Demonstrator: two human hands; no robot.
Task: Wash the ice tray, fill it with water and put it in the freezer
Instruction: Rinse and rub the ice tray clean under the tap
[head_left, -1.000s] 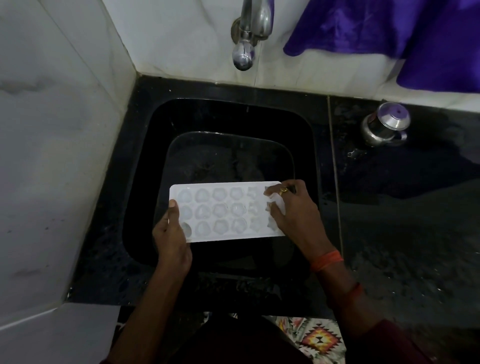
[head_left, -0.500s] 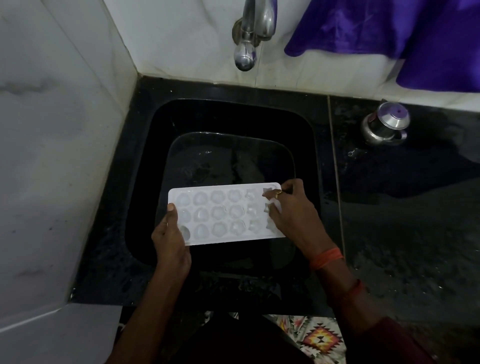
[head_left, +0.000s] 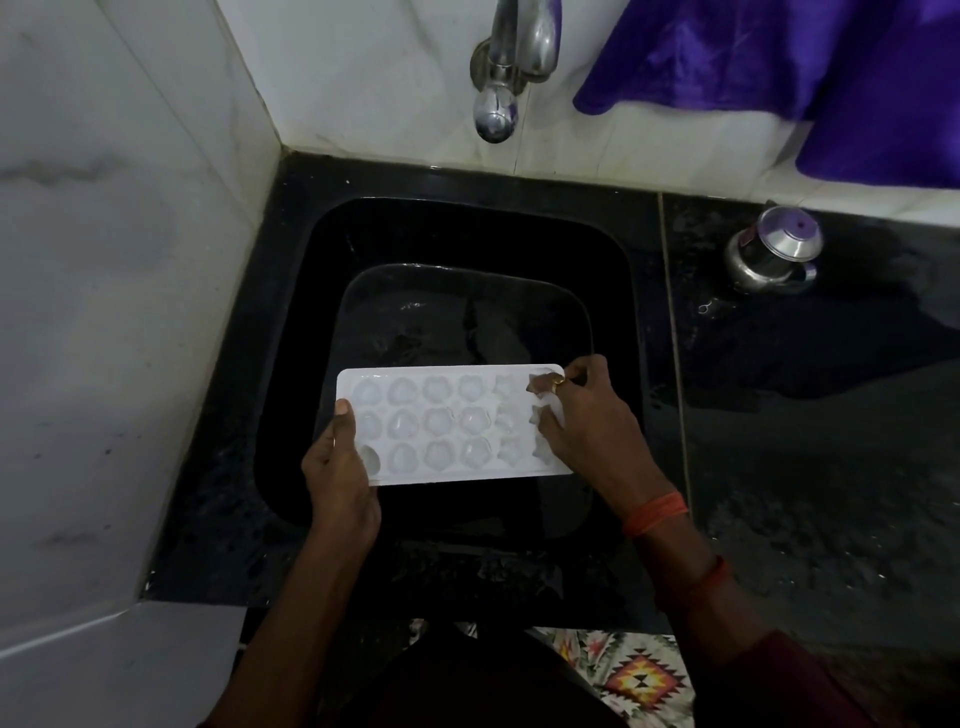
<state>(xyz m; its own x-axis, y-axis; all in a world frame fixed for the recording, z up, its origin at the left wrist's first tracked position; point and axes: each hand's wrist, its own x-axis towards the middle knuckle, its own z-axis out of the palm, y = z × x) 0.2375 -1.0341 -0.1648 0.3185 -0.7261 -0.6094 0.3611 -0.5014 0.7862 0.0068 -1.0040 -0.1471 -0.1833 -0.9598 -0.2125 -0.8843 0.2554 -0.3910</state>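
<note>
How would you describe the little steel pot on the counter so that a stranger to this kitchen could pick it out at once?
Start at the black sink and move right along the black counter to the white wall, under the purple cloth. There stands the small steel pot. It is the only shiny, rounded metal vessel on the counter, with a purple patch on its lid.

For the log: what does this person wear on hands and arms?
The right hand has a gold ring, an orange thread band at the wrist, a thinner red thread up the forearm and a maroon sleeve. The left hand and forearm show no sleeve or band.
</note>
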